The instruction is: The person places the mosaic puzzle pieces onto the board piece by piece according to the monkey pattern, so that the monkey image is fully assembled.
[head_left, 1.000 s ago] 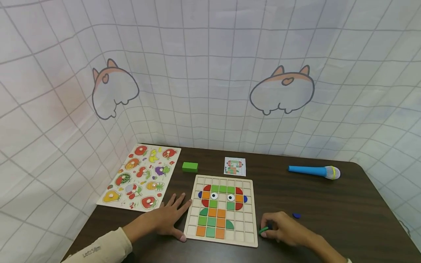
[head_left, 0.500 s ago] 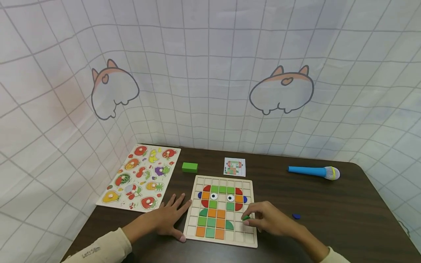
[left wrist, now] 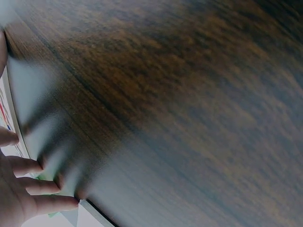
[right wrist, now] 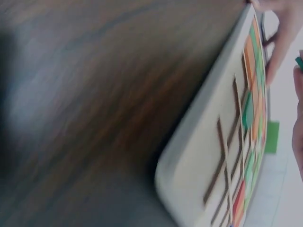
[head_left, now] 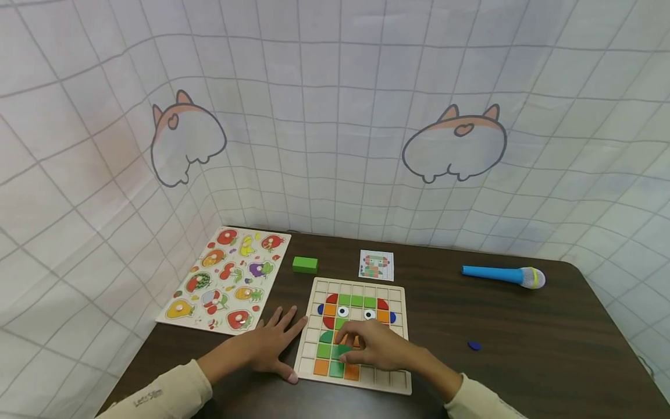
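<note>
My left hand (head_left: 269,346) lies spread on the table, its thumb at the left edge of the wooden grid board (head_left: 389,381). The left wrist view shows its fingers (left wrist: 40,204) held straight. Over the lower left part of the board, my right hand (head_left: 379,344) pinches a small green tile (right wrist: 300,62) between thumb and fingers; its exact shape is hard to make out. The board carries red, orange, green and blue tiles and two round eye pieces (head_left: 342,311) forming a figure. My right hand hides part of that figure.
A picture card (head_left: 376,265) lies behind the board, with a green block (head_left: 305,265) to its left. A fruit puzzle board (head_left: 225,279) is at the left. A blue toy microphone (head_left: 502,276) and a small dark blue piece (head_left: 473,345) lie at the right.
My right hand has moved left from the table beside the board, across its right part to the lower left squares, carrying the green tile. My left hand stays in place.
</note>
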Demonstrator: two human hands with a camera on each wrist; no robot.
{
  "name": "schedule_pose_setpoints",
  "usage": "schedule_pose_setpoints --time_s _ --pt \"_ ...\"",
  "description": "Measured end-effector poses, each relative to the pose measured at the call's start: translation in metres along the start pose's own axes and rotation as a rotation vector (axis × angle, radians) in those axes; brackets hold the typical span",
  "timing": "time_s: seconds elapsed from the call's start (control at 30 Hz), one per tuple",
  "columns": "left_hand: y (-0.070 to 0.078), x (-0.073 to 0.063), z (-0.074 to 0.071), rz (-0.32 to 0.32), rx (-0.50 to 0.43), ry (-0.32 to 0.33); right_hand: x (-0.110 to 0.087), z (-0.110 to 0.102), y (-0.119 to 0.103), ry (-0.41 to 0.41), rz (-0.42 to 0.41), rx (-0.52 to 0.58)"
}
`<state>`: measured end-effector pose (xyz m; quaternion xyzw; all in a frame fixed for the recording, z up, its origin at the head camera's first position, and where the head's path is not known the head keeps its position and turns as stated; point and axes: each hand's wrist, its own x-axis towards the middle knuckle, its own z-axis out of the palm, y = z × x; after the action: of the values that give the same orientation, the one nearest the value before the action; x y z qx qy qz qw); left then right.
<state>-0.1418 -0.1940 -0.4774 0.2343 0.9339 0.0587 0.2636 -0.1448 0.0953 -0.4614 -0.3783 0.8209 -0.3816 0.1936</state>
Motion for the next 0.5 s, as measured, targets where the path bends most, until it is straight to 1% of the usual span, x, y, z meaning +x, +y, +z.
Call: schedule_pose_setpoints --time_s 0.2,0.4,0.5 --pt "-0.001 0.000 0.000 0.008 0.000 -0.002 0.022 0.022 -0.007 0.024 -0.011 0.002" --pt "-0.001 0.000 0.000 0.026 -0.009 0.004 0.037 0.040 -0.013 0.055 0.078 0.023" --pt "-0.002 -0.001 0.000 0.030 -0.009 0.007 0.042 0.047 -0.017 0.067 0.114 0.010"
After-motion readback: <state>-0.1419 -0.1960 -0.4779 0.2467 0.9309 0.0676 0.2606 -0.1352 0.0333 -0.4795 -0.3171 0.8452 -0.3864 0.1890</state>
